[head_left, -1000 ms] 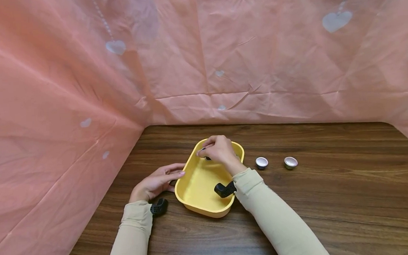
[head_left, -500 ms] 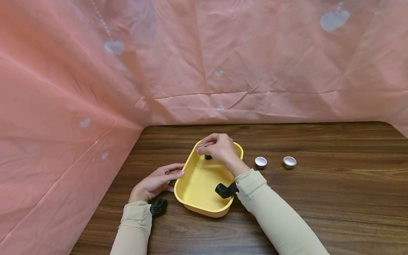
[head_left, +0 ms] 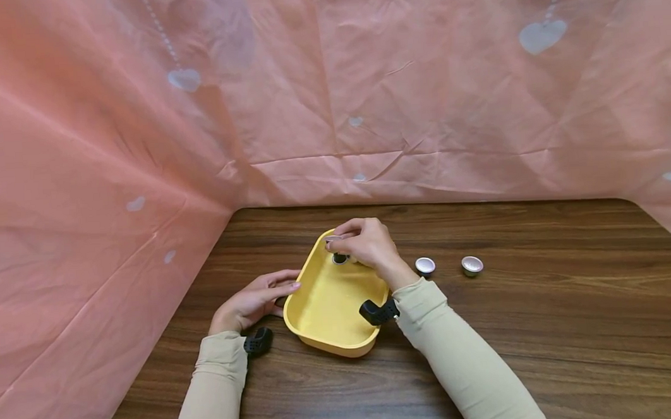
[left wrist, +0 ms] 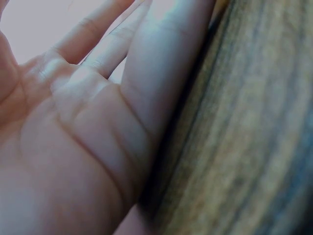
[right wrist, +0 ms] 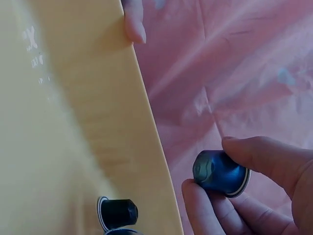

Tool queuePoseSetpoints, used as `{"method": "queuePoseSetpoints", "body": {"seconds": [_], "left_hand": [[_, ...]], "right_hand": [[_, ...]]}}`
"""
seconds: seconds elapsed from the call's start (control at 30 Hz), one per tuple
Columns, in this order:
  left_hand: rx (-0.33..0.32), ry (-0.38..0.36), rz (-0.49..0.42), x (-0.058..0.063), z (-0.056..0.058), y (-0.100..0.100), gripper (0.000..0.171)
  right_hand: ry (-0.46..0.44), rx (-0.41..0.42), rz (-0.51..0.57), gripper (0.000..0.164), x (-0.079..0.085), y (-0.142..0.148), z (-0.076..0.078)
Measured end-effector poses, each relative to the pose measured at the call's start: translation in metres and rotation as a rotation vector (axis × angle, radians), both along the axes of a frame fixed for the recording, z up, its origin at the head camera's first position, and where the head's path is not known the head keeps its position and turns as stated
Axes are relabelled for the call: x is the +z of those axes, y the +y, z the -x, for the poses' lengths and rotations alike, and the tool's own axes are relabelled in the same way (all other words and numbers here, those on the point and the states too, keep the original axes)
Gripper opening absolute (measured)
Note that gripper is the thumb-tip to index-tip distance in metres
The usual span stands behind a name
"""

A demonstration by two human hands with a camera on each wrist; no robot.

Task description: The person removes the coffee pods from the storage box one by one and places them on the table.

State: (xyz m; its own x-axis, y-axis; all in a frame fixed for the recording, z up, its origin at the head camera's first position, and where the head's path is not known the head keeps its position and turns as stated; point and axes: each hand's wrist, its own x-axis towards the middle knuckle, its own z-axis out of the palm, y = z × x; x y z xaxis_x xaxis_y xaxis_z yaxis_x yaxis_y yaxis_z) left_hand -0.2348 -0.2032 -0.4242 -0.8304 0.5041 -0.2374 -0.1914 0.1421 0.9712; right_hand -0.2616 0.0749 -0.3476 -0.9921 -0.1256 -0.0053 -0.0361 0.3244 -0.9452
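A blue coffee capsule [right wrist: 222,172] is pinched between the thumb and fingers of my right hand [head_left: 370,244], over the far left part of a yellow box [head_left: 343,349]. Its silver lid [head_left: 334,238] shows at the fingertips in the head view. Inside the box, below that hand, lies a dark capsule [right wrist: 117,214], with the edge of another [right wrist: 123,232] at the bottom of the right wrist view. My left hand [head_left: 254,302] is at the box's left side, fingers extended, one fingertip [right wrist: 135,27] right at the rim. The left wrist view shows its palm close above the wood.
Two more capsules stand lid up on the wooden table [head_left: 546,325] right of the box, one nearer capsule [head_left: 425,266] and one farther capsule [head_left: 472,265]. Pink cloth [head_left: 438,103] with pale hearts hangs behind the table and along its left side.
My right hand has lifted slightly and drawn a little right relative to the box; the held capsule's lid and the dark capsule below now show. The left hand keeps its place at the box.
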Motion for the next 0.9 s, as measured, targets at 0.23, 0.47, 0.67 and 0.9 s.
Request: {"method": "queuePoseSetpoints", "body": {"seconds": [0.23, 0.47, 0.67, 0.9], "left_hand": [[0.003, 0.0, -0.01, -0.002, 0.0, -0.001, 0.057], [0.001, 0.002, -0.011, -0.004, 0.001, -0.001, 0.057], [0.007, -0.001, 0.0, -0.004, 0.001, -0.001, 0.057], [0.014, -0.008, -0.001, -0.003, 0.001, -0.001, 0.057]], "right_hand": [[0.022, 0.005, 0.022, 0.031, -0.002, 0.006, 0.0], [-0.002, 0.049, 0.131, 0.029, -0.002, 0.014, -0.004], [-0.107, 0.123, 0.413, 0.027, -0.007, 0.02, -0.008], [-0.117, 0.149, 0.478, 0.025, -0.01, 0.024, -0.01]]}}
